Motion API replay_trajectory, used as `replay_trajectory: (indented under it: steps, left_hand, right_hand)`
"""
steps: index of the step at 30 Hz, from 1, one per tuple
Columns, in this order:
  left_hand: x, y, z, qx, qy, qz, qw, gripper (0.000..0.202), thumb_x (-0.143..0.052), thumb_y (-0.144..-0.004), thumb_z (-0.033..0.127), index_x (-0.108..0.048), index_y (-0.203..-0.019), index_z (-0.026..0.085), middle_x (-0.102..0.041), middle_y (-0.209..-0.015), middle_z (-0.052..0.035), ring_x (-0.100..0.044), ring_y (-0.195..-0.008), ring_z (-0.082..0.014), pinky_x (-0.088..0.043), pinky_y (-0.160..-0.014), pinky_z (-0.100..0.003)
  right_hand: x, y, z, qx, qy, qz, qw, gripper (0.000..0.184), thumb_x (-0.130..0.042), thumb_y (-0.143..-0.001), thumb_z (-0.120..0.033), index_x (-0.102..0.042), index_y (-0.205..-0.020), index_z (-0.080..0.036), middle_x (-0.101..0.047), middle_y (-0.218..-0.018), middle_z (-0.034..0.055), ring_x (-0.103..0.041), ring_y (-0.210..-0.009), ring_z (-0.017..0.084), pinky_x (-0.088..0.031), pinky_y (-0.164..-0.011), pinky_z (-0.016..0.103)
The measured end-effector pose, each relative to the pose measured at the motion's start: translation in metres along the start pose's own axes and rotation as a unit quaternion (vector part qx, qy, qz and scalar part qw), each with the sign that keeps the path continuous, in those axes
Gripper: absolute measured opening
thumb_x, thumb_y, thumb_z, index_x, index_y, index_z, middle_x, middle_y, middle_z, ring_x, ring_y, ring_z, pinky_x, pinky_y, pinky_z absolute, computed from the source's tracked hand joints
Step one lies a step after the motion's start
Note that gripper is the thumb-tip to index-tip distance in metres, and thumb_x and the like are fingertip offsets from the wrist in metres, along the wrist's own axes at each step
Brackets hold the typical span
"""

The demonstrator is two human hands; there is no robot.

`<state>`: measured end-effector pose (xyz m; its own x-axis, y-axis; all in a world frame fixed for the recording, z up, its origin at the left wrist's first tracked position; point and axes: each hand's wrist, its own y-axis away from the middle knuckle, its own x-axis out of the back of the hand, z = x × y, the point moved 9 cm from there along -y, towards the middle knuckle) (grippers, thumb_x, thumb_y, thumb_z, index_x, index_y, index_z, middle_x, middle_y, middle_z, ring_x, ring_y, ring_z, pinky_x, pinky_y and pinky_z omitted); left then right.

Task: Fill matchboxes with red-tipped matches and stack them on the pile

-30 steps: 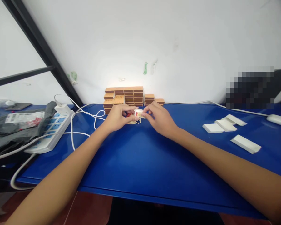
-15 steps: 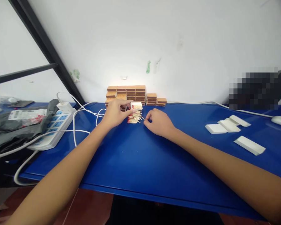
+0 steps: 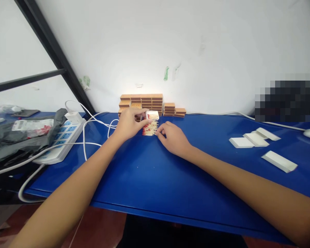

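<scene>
My left hand [image 3: 129,124] grips a small white matchbox tray [image 3: 152,115], held tilted just above a pile of red-tipped matches [image 3: 150,129] on the blue table [image 3: 157,172]. My right hand [image 3: 172,136] rests on the table to the right of the pile, its fingertips pinched together at the pile's edge; what they pinch is too small to see. Behind both hands, stacked brown matchboxes [image 3: 144,102] stand against the white wall.
White matchbox trays [image 3: 255,138] lie at the right, one more [image 3: 279,161] nearer me. A white power strip [image 3: 60,141] with white cables [image 3: 93,127] sits at the left beside a grey plastic bag [image 3: 18,134]. A black diagonal frame bar [image 3: 54,51] rises at left.
The right hand let go of the white tray, dropped to the table and moved to the match pile. The left hand lifted the tray slightly, and matches now lie piled beneath it.
</scene>
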<state>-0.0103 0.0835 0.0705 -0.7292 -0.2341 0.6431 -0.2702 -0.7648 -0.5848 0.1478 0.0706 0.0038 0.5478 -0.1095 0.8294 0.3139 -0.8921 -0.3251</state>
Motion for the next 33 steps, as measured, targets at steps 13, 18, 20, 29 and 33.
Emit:
replay_trajectory:
  steps: [13, 18, 20, 29, 33]
  left_hand:
    - [0.000, 0.000, -0.001, -0.003, -0.001, 0.001, 1.000, 0.041, -0.086, -0.086, 0.045, -0.083, -0.116, 0.018, -0.078, -0.089, -0.0050, -0.067, -0.078, -0.0188, -0.051, -0.070, -0.031]
    - [-0.002, 0.000, -0.005, 0.002, 0.001, -0.010, 1.000, 0.039, -0.087, -0.085, 0.044, -0.084, -0.114, 0.019, -0.077, -0.085, -0.0051, -0.066, -0.075, -0.0190, -0.050, -0.067, -0.031]
    - [-0.003, 0.000, -0.005, 0.000, 0.006, -0.020, 1.000, 0.036, -0.087, -0.085, 0.041, -0.084, -0.113, 0.020, -0.076, -0.084, -0.0046, -0.065, -0.074, -0.0190, -0.050, -0.067, -0.031]
    - [-0.017, 0.003, -0.001, -0.021, 0.024, -0.098, 0.995, 0.036, -0.083, -0.089, 0.044, -0.084, -0.117, 0.021, -0.078, -0.092, -0.0066, -0.066, -0.078, -0.0208, -0.051, -0.071, -0.034]
    - [-0.023, 0.004, 0.007, -0.039, 0.040, -0.112, 0.992, 0.042, -0.086, -0.086, 0.043, -0.083, -0.122, 0.021, -0.080, -0.101, -0.0085, -0.069, -0.088, -0.0231, -0.052, -0.076, -0.035]
  right_hand:
    - [-0.006, 0.000, -0.006, 0.040, 0.013, -0.021, 0.999, 0.014, -0.063, -0.103, -0.022, -0.069, -0.092, -0.019, -0.066, -0.094, 0.0074, -0.062, -0.090, 0.023, -0.044, -0.081, 0.035]
    - [-0.007, 0.001, -0.009, 0.067, 0.031, -0.042, 0.996, 0.017, -0.059, -0.106, -0.021, -0.068, -0.092, -0.018, -0.068, -0.095, 0.0098, -0.063, -0.094, 0.025, -0.045, -0.086, 0.037]
    - [-0.006, 0.002, -0.009, 0.084, 0.025, -0.050, 0.995, 0.016, -0.058, -0.106, -0.020, -0.067, -0.093, -0.018, -0.068, -0.099, 0.0106, -0.063, -0.096, 0.025, -0.046, -0.088, 0.037]
    - [0.043, -0.006, 0.014, 0.099, -0.024, 0.088, 0.991, 0.013, -0.056, -0.106, -0.025, -0.063, -0.097, -0.019, -0.065, -0.102, 0.0100, -0.061, -0.095, 0.025, -0.045, -0.083, 0.036]
    - [0.043, -0.008, 0.014, 0.117, -0.019, 0.091, 0.989, 0.009, -0.058, -0.103, -0.022, -0.064, -0.097, -0.020, -0.064, -0.100, 0.0092, -0.059, -0.091, 0.024, -0.044, -0.080, 0.036]
